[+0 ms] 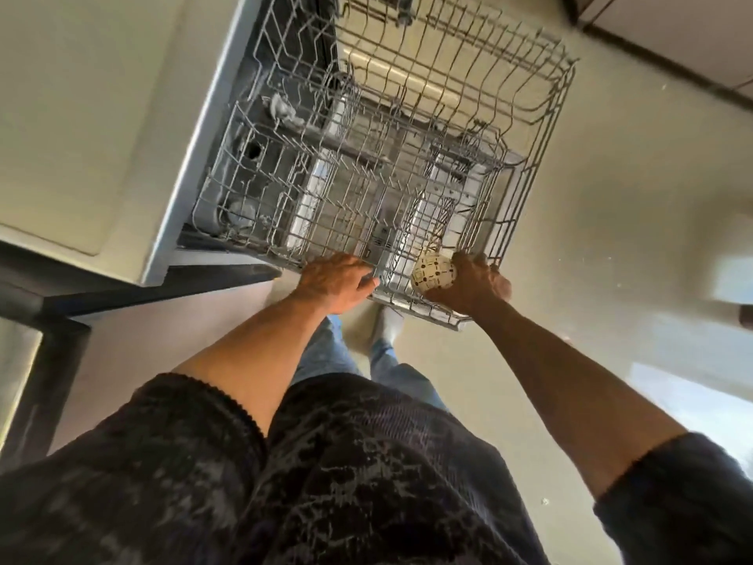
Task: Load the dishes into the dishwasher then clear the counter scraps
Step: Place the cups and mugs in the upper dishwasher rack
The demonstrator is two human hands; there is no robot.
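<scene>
Step in hand: loading, first half of the task. Both wire racks are pulled out of the dishwasher (228, 128), upper rack (468, 71) at 12 o'clock, lower rack (338, 189) below it. Both look bare apart from the one item.

Right hand (474, 285) at the lower rack's near edge, about 5 o'clock of the rack, fingers wrapped round a small cream patterned cup (432, 272). Cup sits at the rim, tilted; can't tell if it touches the wires yet.

Left hand (336, 281) at 9 o'clock of the cup, on the rack's front edge, fingers curled over the rim, probably steadying it.

My read on the next move: seat the cup mouth-down between tines, then release. Risk: it tips if let go off the tines.

Desk scraps not in view.
</scene>
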